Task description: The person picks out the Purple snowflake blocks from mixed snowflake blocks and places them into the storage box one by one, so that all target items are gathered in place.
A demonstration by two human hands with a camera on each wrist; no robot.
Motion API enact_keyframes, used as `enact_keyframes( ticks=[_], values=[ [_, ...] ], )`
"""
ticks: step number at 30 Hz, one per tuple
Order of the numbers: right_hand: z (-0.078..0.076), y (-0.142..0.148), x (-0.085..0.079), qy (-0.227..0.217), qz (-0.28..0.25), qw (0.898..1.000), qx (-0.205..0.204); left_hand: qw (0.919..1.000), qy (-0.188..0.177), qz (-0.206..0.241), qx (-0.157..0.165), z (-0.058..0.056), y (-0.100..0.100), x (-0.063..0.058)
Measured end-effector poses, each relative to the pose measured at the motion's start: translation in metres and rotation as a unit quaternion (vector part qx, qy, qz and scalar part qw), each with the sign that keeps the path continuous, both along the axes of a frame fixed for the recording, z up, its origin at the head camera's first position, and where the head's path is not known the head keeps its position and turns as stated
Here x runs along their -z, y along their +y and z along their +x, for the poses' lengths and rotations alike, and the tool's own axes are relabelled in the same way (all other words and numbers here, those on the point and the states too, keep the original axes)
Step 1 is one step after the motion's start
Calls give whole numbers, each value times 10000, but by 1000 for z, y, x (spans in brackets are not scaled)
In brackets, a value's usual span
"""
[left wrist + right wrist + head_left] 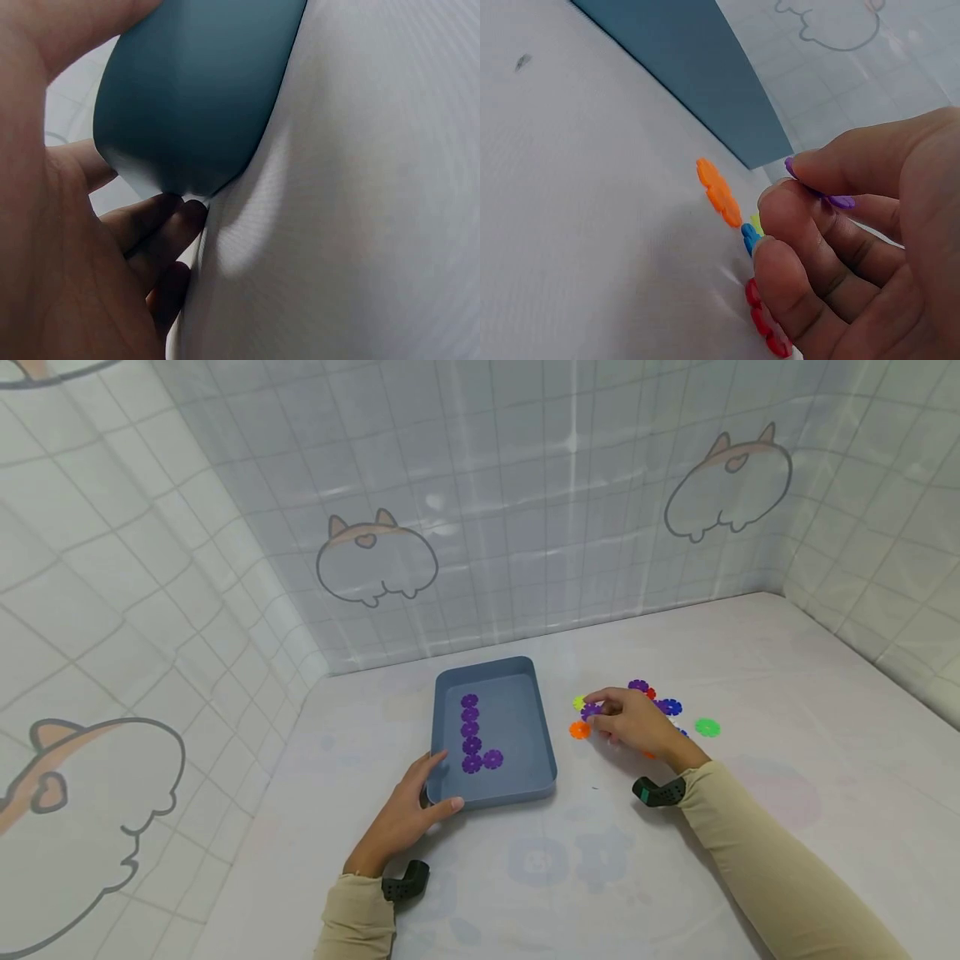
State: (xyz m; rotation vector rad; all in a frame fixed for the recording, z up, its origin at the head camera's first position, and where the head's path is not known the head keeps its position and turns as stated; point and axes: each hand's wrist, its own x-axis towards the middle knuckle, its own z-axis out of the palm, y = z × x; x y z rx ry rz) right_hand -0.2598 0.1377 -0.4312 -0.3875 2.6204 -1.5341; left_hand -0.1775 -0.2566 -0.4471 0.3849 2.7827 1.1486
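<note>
A blue-grey tray (525,727) lies on the table, with several purple flower-shaped discs (469,729) inside, forming a column and one beside its bottom end. My left hand (405,810) holds the tray's near left corner, the thumb at the near rim and the index finger over the left one. In the left wrist view, other fingers touch the tray's outer wall (202,82) low down. Right of the tray, my right hand (630,720) pinches a purple flower disc (843,202) between thumb and fingers, partly hidden by them.
Around my right hand lie loose flower discs: an orange one (580,730), a yellow one (578,702), a green one (707,727), a blue one (671,707) and a red one (765,322), among others. A tiled-pattern curtain (495,527) stands behind the table.
</note>
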Motion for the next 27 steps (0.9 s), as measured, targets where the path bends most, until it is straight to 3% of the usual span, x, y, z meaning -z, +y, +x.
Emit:
enact_keyframes(
  ticks=[18,27],
  values=[
    [1,-6,-2,-67,-421,9988,-226,10000,4,31,5,1,1,-2],
    [2,-14,-4,-184,-323,9989,-274,10000,-28,63,8,1,0,-2]
  ],
)
